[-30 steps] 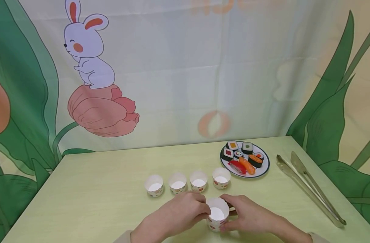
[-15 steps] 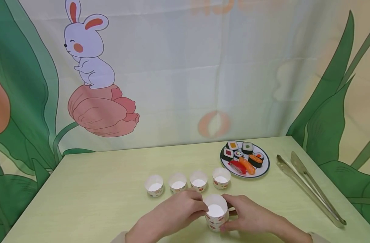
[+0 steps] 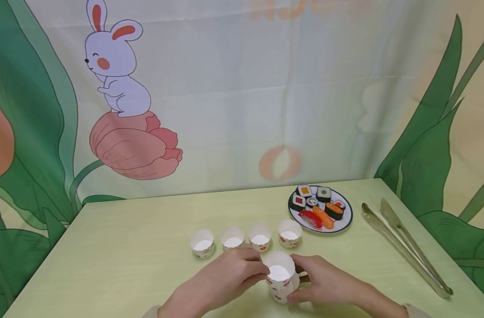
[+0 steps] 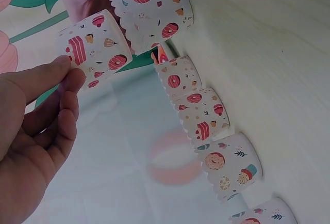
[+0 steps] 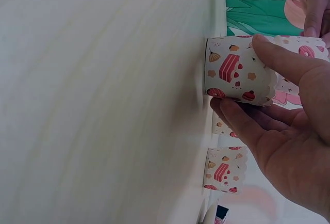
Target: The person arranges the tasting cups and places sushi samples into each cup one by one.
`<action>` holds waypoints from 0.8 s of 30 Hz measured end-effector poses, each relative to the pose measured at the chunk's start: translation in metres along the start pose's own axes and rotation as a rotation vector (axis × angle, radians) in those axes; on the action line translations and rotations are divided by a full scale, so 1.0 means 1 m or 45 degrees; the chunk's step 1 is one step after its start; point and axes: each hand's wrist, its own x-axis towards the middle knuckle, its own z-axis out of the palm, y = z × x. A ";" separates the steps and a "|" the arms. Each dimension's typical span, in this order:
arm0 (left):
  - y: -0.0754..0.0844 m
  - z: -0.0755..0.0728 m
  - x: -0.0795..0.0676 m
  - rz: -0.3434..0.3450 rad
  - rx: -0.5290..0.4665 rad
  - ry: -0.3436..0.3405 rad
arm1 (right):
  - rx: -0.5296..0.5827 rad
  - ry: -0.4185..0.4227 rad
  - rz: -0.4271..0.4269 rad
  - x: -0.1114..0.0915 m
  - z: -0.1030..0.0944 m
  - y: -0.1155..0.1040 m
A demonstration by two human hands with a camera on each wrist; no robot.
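My left hand [image 3: 228, 278] pinches the rim of a white paper baking cup [image 4: 98, 48] printed with red cakes and doughnuts. That cup is raised and tilted out of the top of a matching lower cup [image 5: 234, 72]. Around the lower cup, the thumb and fingers of my right hand [image 3: 331, 280] grip its sides, close to the table. In the left wrist view the raised cup's base still overlaps the scalloped rim of the lower one. Just beyond my hands stands a row of several similar cups, among them the leftmost cup [image 3: 202, 244] and the rightmost cup [image 3: 289, 234].
At the back right is a round plate [image 3: 281, 226] with a dark rim, no, a sushi plate.
My left hand has drawn the upper cup up and to the left out of the lower cup. My right hand has stayed in place on the lower cup.
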 end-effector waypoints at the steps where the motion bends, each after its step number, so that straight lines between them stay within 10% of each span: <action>1: 0.000 0.000 0.000 0.001 0.006 0.003 | 0.001 -0.001 0.002 0.000 0.000 0.000; 24: -0.004 -0.012 -0.025 -0.088 -0.008 0.042 | -0.028 0.012 -0.061 -0.002 0.002 -0.001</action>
